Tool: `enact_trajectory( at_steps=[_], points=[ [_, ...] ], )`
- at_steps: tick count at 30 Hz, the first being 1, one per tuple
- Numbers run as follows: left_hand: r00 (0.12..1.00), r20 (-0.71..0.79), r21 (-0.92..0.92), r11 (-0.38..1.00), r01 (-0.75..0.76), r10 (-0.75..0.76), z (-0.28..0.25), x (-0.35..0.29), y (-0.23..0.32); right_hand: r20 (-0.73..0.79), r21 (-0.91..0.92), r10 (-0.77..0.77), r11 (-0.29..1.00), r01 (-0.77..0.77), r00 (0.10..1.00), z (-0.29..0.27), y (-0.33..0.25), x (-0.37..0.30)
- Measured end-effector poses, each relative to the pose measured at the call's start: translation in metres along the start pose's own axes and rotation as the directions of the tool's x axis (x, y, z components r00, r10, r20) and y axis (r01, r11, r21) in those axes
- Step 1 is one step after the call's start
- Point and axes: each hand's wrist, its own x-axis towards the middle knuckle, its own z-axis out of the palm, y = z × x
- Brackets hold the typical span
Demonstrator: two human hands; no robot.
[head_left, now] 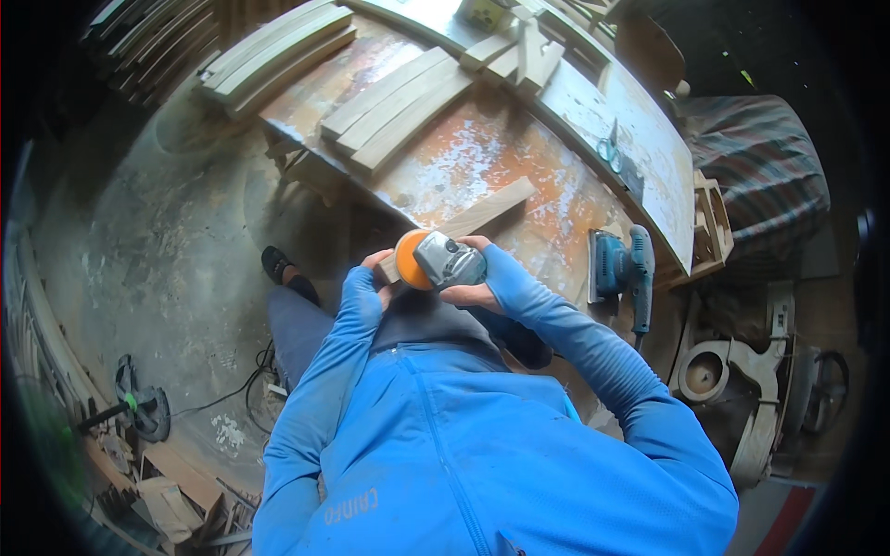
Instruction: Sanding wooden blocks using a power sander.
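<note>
My right hand (484, 278) is wrapped round the grey body of an angle grinder (449, 259). An orange disc (406, 260) on the grinder lies over the near end of a wooden piece (489, 208). That end is gripped by my left hand (373, 278), with the fingers partly hidden behind the wood and disc. The far part of the piece slants away to the right over the worn table (547, 167). Whether the disc touches the wood or spins, I cannot tell.
A blue-green power sander (616, 264) rests on the table at the right. Curved wooden pieces (403, 107) lie at the far left, with more stacked beyond. Scissors (609, 148) lie on a pale panel. A cable (255, 380) and wood scraps (176, 491) are on the floor.
</note>
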Motion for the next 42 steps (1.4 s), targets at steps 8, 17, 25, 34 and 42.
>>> enact_trajectory(
  at_steps=[8,17,25,34,42],
  points=[
    [0.996,-0.006,0.111,0.990,-0.091,0.092,-0.003,0.002,-0.009,-0.216,0.048,0.148,0.989,-0.141,0.965,-0.064,0.038,0.004],
    [0.997,-0.023,0.152,0.986,-0.068,0.073,0.000,0.002,-0.002,-0.517,0.187,0.120,0.982,-0.024,0.847,-0.158,0.101,0.023],
    [0.999,-0.035,0.189,0.982,0.011,-0.004,0.002,-0.002,0.001,-0.081,-0.130,0.039,0.990,-0.050,0.996,-0.050,0.021,-0.003],
    [0.999,-0.010,0.147,0.988,-0.045,0.047,-0.001,0.002,-0.002,-0.310,0.268,0.191,0.958,-0.107,0.931,-0.128,0.055,0.004],
    [0.996,-0.028,0.252,0.964,-0.080,0.090,0.000,-0.001,-0.002,-0.229,0.138,0.073,0.990,-0.042,0.971,-0.128,0.062,0.021]
  ],
)
